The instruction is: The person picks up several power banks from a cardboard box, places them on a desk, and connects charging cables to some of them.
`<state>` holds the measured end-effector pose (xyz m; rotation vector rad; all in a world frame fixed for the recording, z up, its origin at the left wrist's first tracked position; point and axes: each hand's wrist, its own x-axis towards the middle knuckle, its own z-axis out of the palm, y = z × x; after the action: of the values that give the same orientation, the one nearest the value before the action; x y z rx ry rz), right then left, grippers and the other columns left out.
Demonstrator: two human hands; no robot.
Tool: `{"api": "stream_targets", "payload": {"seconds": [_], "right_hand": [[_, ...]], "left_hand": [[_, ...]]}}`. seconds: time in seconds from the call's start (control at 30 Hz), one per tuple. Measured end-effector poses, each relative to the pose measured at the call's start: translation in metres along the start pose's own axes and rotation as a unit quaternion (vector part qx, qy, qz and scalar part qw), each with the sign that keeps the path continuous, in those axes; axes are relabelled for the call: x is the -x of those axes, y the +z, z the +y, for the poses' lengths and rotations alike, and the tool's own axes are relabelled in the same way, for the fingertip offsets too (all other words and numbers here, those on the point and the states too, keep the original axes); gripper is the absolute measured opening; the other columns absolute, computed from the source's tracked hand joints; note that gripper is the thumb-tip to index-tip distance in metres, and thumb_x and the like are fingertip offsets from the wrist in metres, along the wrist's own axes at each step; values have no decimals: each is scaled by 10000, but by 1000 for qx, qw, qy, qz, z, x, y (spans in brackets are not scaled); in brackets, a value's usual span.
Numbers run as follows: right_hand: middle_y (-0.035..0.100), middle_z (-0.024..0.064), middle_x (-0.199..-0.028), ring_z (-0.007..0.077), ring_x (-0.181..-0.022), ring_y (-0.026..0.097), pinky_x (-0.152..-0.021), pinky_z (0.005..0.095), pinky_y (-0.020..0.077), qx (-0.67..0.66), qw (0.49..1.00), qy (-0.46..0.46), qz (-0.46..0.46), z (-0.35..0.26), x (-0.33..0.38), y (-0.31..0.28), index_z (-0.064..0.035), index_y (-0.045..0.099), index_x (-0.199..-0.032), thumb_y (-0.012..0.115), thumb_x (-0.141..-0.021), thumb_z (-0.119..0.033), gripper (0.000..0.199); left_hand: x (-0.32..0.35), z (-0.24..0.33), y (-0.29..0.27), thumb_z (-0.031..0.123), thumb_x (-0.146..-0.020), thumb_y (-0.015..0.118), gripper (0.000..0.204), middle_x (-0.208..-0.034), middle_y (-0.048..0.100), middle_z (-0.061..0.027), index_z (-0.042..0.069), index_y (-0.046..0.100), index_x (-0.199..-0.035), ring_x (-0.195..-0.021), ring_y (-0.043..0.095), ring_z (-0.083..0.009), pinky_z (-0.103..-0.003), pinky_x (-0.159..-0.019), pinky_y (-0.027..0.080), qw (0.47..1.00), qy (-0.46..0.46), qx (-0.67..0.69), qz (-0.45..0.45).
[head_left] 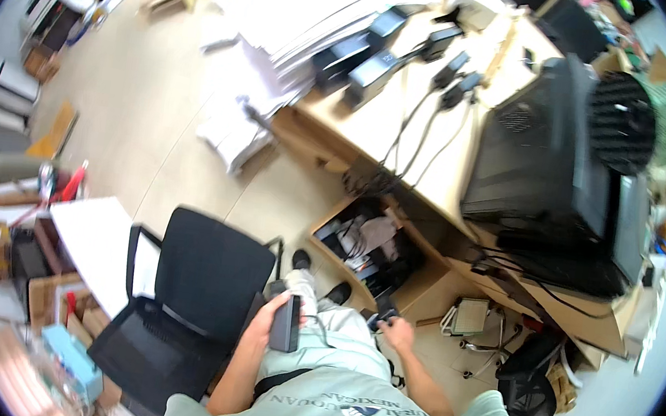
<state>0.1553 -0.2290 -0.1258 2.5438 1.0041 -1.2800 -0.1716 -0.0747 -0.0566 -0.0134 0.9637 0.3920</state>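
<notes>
In front of my body, my left hand [260, 325] is closed round a dark rectangular block that looks like a power adapter [285, 324]. Farther right, my right hand [397, 335] grips a small black piece [379, 318], blurred, perhaps a plug or coiled cable. Just beyond it, an open cardboard box [422, 294] on the floor holds dark items, cables and pale pieces. On the desk [429, 157] ahead lie several black power adapters [373, 71] and black plugs [460, 91], with cords hanging over the edge towards the box.
A black office chair [212, 260] stands at my left beside a white board [96, 234]. A large black machine [536, 157] occupies the desk's right side. Stacked white paper [298, 7] lies on its far left. Another black chair [531, 378] is at the lower right.
</notes>
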Motion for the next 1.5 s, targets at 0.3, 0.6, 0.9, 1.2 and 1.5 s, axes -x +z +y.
{"api": "stream_targets", "payload": {"seconds": [0.3,0.6,0.9,1.2,1.5], "right_hand": [[630,209,-733,366,-682,632,-635,446,476,-165,958,-77,220,-93,11,-78,-36,673,-819,642,-870,-406,376],[525,113,-608,181,-572,491,-556,346,408,-271,862,-8,428,-206,33,-244,23,582,-755,671,-900,-267,336],[649,223,-763,442,-762,627,-672,511,495,-9,885,56,462,-247,-23,-350,-47,675,-888,635,-902,-372,328],[699,172,-848,381,-802,674,-713,486,533,138,909,58,389,-238,-83,-366,-70,679,-910,684,-873,-322,255],[671,137,-772,358,-735,668,-658,470,530,217,893,9,395,-225,-101,-390,-75,624,-861,682,-874,-283,217]], "left_hand": [[-10,133,66,417,-952,579,487,-926,690,-170,-34,600,-1136,-828,697,-286,-389,-778,576,994,47,-72,-73],[-74,268,160,325,-941,646,449,-928,693,-144,-70,602,-1150,-777,711,-225,-329,-707,597,921,-132,-285,-229],[-103,382,180,356,-942,639,459,-914,688,-149,-71,610,-1110,-771,710,-220,-313,-680,595,895,-172,-340,-230],[-98,437,167,422,-921,656,506,-916,689,-136,-37,612,-1131,-774,707,-217,-305,-674,586,920,-200,-293,-165],[-93,439,201,395,-921,664,509,-904,682,-139,-65,604,-1130,-785,710,-218,-299,-674,588,906,-161,-334,-205]]}}
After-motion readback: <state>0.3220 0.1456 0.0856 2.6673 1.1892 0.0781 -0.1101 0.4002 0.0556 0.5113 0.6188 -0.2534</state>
